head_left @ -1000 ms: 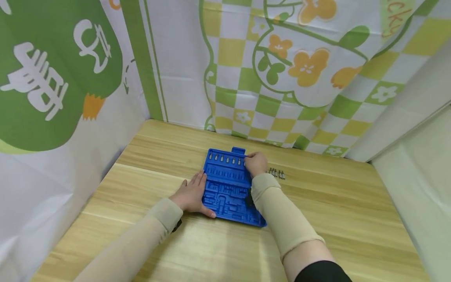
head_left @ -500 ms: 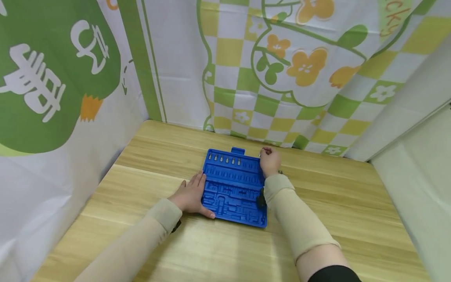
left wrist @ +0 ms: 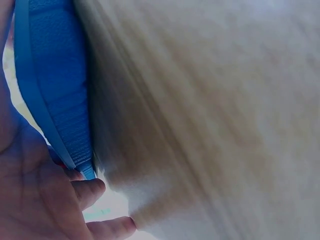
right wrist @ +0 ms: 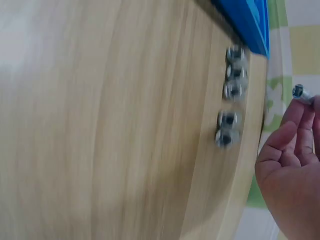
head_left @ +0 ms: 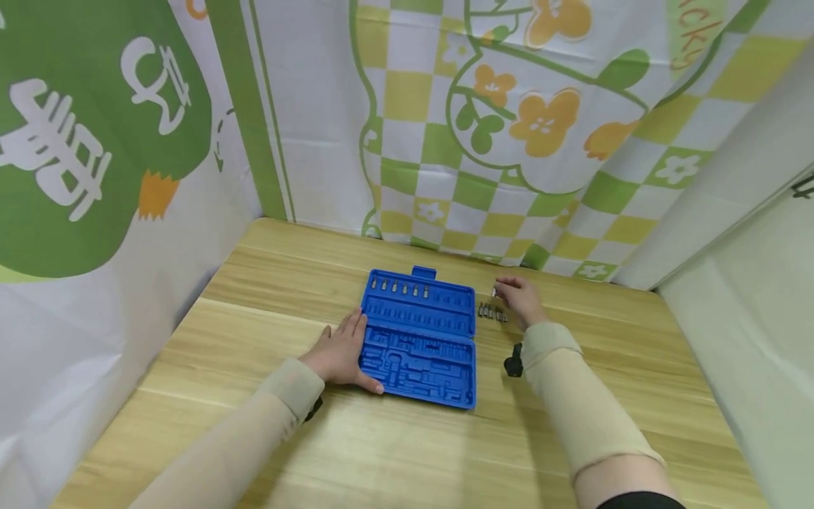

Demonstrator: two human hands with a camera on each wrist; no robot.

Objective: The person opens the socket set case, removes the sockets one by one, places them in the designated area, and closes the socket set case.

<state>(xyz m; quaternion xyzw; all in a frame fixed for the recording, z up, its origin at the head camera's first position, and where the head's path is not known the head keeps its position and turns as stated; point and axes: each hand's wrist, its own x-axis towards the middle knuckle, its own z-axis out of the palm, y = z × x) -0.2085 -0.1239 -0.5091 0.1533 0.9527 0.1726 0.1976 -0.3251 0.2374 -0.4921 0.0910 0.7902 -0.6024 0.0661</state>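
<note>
A blue plastic bit case (head_left: 470, 367) lies unfolded on the table in the head view. Along its upper row stand several small metal socket bits (head_left: 405, 289). My left hand (head_left: 338, 355) rests against the case's left edge, fingers and thumb spread; the left wrist view shows the fingers by the case wall (left wrist: 55, 85). To the right of the case, my right hand (head_left: 523, 300) pinches a socket bit (right wrist: 301, 93) between thumb and fingertips, raised over the table. Several loose socket bits (head_left: 492, 312) lie in a row beneath that hand, near the case's right side.
The wooden table (head_left: 604, 367) meets a patterned curtain (head_left: 432, 170) behind the case. Another printed cloth (head_left: 172, 268) hangs along the left side, and a pale panel (head_left: 750, 297) stands on the right. A black wrist camera (head_left: 514, 361) sits under the right forearm.
My right hand has moved right, from the case's upper row to above the loose bits, with a socket bit in its fingers. My left hand stays on the case.
</note>
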